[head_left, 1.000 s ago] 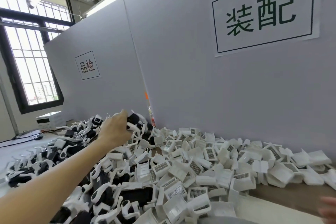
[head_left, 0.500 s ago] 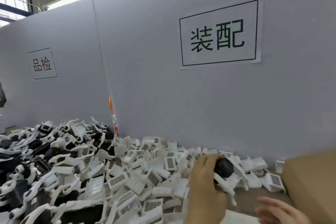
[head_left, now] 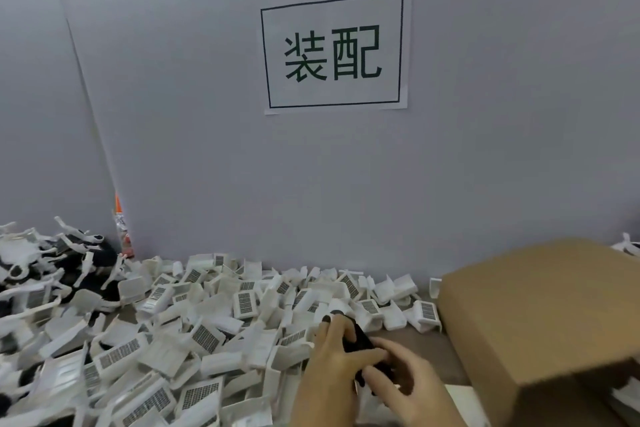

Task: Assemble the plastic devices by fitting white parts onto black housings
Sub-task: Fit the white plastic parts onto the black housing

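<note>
Both hands meet low in the middle of the view around one black housing [head_left: 360,343]. My left hand [head_left: 330,367] grips it from the left with curled fingers. My right hand [head_left: 405,380] holds it from the right, its fingers wrapped over the black part. Most of the housing is hidden between the hands. A wide heap of white parts [head_left: 207,322] with grid-patterned faces covers the table to the left and behind the hands. Further left lies a pile of black housings with white clips [head_left: 52,270].
A brown cardboard box [head_left: 540,315] stands close at the right, its flap over the table edge. A grey partition wall [head_left: 346,184] with a printed sign [head_left: 334,52] closes off the back. An orange object [head_left: 121,232] shows in the partition gap.
The view has swung right and down. My left hand carried the black housing from the left pile to the middle, and my right hand has come up and taken hold of it too.
</note>
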`<action>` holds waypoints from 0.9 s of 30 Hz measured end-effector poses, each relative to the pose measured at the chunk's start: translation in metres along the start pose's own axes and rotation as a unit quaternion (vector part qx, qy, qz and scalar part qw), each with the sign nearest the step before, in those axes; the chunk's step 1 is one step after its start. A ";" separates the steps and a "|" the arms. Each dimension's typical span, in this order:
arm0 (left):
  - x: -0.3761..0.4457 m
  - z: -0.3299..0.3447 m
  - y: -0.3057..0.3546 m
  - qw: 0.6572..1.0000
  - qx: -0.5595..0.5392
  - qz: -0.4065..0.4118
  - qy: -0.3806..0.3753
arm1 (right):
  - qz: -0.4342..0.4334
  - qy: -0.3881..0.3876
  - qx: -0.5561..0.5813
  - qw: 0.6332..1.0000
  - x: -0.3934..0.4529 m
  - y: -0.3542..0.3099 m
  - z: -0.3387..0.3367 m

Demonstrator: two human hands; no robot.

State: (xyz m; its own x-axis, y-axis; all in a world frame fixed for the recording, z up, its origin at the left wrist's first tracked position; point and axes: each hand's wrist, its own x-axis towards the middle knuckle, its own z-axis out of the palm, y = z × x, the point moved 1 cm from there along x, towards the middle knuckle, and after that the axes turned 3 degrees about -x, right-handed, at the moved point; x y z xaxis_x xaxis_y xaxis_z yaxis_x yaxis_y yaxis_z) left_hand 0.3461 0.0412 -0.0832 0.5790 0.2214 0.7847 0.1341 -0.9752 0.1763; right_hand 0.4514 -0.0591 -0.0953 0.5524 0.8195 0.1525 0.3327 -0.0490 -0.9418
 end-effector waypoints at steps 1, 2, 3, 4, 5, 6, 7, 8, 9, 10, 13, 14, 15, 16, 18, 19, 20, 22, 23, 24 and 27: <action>0.001 0.002 -0.001 0.999 -0.028 0.006 0.018 | 0.002 0.016 0.003 1.000 0.000 -0.001 0.000; 0.001 0.003 -0.001 0.998 -0.065 -0.012 0.022 | 0.007 0.038 0.025 0.999 0.000 -0.002 0.000; 0.002 0.003 0.001 0.992 -0.117 -0.055 0.007 | 0.018 0.066 0.052 0.996 0.002 -0.002 -0.003; 0.001 0.004 0.007 0.979 -0.170 -0.110 -0.036 | 0.032 0.097 0.078 0.992 0.003 0.000 -0.005; 0.001 0.005 0.013 0.963 -0.210 -0.157 -0.066 | 0.042 0.128 0.098 0.986 0.005 0.002 -0.008; 0.002 0.007 0.017 0.950 -0.233 -0.197 -0.068 | 0.046 0.156 0.111 0.980 0.006 0.004 -0.010; 0.005 0.008 0.020 0.932 -0.258 -0.246 -0.062 | 0.044 0.178 0.115 0.976 0.006 0.005 -0.011; 0.008 0.009 0.023 0.908 -0.287 -0.300 -0.057 | 0.035 0.195 0.111 0.974 0.006 0.007 -0.011; 0.013 0.010 0.027 0.872 -0.330 -0.359 -0.052 | 0.022 0.207 0.099 0.973 0.005 0.008 -0.011; 0.017 0.012 0.031 0.831 -0.375 -0.409 -0.042 | 0.009 0.214 0.079 0.974 0.004 0.009 -0.010; 0.020 0.019 0.037 0.717 -0.492 -0.494 0.010 | -0.023 0.205 -0.005 0.979 0.001 0.010 -0.007; 0.020 0.020 0.038 0.696 -0.518 -0.497 0.026 | -0.035 0.193 -0.029 0.980 0.000 0.010 -0.006; 0.019 0.021 0.037 0.675 -0.544 -0.496 0.045 | -0.050 0.177 -0.054 0.981 -0.001 0.008 -0.006; 0.018 0.022 0.035 0.658 -0.564 -0.496 0.064 | -0.068 0.157 -0.077 0.982 -0.001 0.005 -0.004; 0.015 0.023 0.028 0.639 -0.581 -0.496 0.090 | -0.099 0.123 -0.109 0.981 -0.001 0.002 0.000; 0.015 0.023 0.027 0.635 -0.587 -0.493 0.094 | -0.109 0.112 -0.116 0.981 -0.001 0.001 0.001; 0.014 0.023 0.026 0.637 -0.591 -0.487 0.090 | -0.119 0.110 -0.119 0.980 -0.001 0.002 0.002; 0.014 0.025 0.027 0.653 -0.591 -0.467 0.079 | -0.125 0.113 -0.132 0.977 0.001 0.005 0.003; 0.015 0.026 0.027 0.665 -0.586 -0.457 0.075 | -0.122 0.112 -0.140 0.976 0.002 0.006 0.004; 0.015 0.028 0.027 0.677 -0.581 -0.447 0.070 | -0.114 0.111 -0.148 0.976 0.002 0.007 0.004; 0.015 0.031 0.025 0.699 -0.571 -0.428 0.056 | -0.081 0.127 -0.178 0.972 0.003 0.009 0.003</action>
State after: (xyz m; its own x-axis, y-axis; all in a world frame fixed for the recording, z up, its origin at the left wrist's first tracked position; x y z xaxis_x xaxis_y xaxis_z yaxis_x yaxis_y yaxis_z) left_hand 0.3833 0.0204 -0.0859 0.6037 0.7862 0.1321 -0.3733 0.1324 0.9182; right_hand 0.4534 -0.0554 -0.1045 0.6267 0.6671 0.4027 0.6499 -0.1623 -0.7425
